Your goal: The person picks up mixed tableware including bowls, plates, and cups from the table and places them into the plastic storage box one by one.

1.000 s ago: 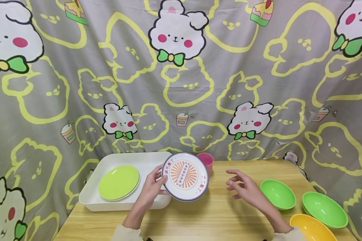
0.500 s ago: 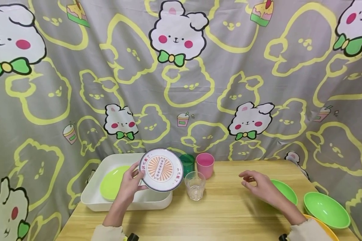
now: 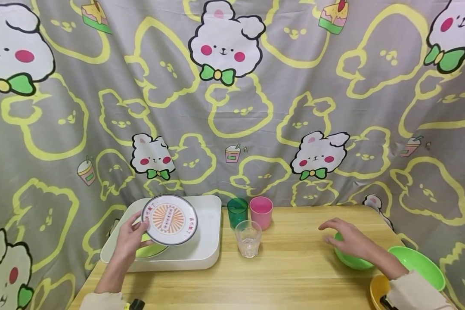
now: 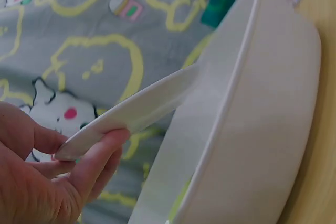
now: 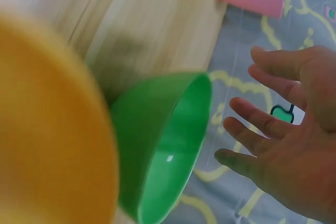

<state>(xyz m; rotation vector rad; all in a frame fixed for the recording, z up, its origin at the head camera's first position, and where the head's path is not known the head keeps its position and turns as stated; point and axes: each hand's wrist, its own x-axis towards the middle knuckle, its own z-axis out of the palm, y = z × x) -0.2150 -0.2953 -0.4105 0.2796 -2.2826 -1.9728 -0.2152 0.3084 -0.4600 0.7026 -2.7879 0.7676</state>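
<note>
A white plate (image 3: 170, 220) with a dark rim, an orange sunburst and red characters is pinched at its left edge by my left hand (image 3: 129, 237). It is held tilted over the white tub (image 3: 207, 241), overlapping the lime-green plate (image 3: 151, 251) inside. The left wrist view shows the thumb on one face of the plate (image 4: 136, 103) and fingers on the other. My right hand (image 3: 342, 237) holds nothing; its fingers are spread above a green bowl (image 3: 352, 259). In the right wrist view that bowl (image 5: 157, 145) lies below the palm.
Right of the tub stand a dark green cup (image 3: 237, 214), a pink cup (image 3: 261, 214) and a clear glass (image 3: 249, 240). Another green bowl (image 3: 418, 265) and an orange bowl (image 3: 379, 289) sit at the table's right side. A patterned curtain (image 3: 240, 125) hangs behind the table.
My left hand has carried the white plate leftward from in front of the cups to over the tub, uncovering the cups and glass. My right hand has moved right, over the green bowl.
</note>
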